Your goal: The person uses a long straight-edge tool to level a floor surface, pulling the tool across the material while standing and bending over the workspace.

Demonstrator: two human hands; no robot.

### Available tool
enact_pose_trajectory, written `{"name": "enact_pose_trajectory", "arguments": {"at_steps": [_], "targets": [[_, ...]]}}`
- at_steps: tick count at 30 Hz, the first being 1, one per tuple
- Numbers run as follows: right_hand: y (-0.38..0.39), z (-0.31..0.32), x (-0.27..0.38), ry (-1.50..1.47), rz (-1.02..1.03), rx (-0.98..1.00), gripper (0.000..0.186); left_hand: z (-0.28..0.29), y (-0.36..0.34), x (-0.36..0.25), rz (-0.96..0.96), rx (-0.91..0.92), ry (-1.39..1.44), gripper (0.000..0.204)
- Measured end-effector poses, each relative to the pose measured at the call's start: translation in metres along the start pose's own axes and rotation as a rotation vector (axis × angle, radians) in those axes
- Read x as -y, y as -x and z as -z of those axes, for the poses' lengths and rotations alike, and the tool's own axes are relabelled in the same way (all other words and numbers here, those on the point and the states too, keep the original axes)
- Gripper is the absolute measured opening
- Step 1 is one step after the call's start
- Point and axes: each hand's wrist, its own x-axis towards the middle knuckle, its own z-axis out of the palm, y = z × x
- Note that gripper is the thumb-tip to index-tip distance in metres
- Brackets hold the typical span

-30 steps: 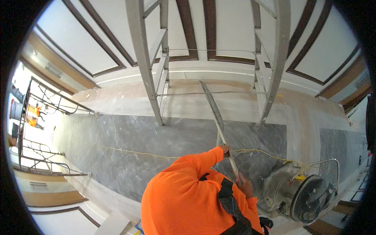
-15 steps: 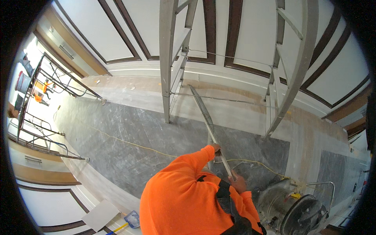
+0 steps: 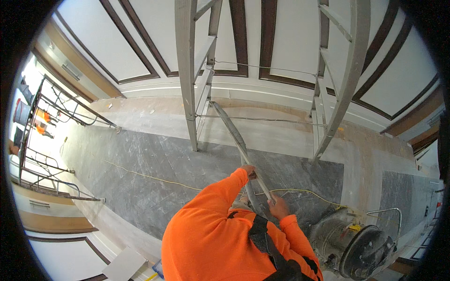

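A long grey pole slants away from me over the floor, its far end near the left legs of a ladder. My left hand is closed around the middle part of the pole. Lower down, my right hand grips its near end. A grey tube, perhaps a hose, hangs below my left hand; where it leads is hidden. Both of my arms wear bright orange sleeves.
The metal ladder stands ahead, wires strung between its legs. A dusty drum-shaped vacuum sits at my right. A yellow cord crosses the dusty grey floor covering. Scaffold frames and people in orange are far left.
Both hands have shifted slightly forward and left with the pole, my right arm reaching out further. The whole view has moved a little, so the ladder appears further left.
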Motion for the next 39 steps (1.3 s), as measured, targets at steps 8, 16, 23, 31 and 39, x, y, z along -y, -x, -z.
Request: {"name": "enact_pose_trajectory", "arguments": {"at_steps": [8, 16, 23, 31, 39], "targets": [[0.087, -0.003, -0.043, 0.025, -0.021, -0.026, 0.049, -0.052, 0.053, -0.063, 0.432, 0.065, 1.08, 0.025], [0.142, -0.028, -0.076, 0.296, -0.058, -0.162, 0.051, -0.117, 0.025, -0.069, 0.394, 0.061, 0.497, 0.028], [0.182, -0.039, -0.08, 0.105, -0.303, -0.218, 0.051, -0.155, 0.021, -0.092, 0.155, 0.426, 0.387, 0.027], [0.221, -0.047, -0.069, -0.114, -0.471, -0.394, 0.051, -0.22, -0.001, -0.122, 0.427, 0.516, 0.716, 0.024], [0.203, -0.03, -0.053, -0.21, -0.658, -0.426, 0.048, -0.235, -0.007, -0.177, -0.425, 0.662, -0.447, 0.028]]}}
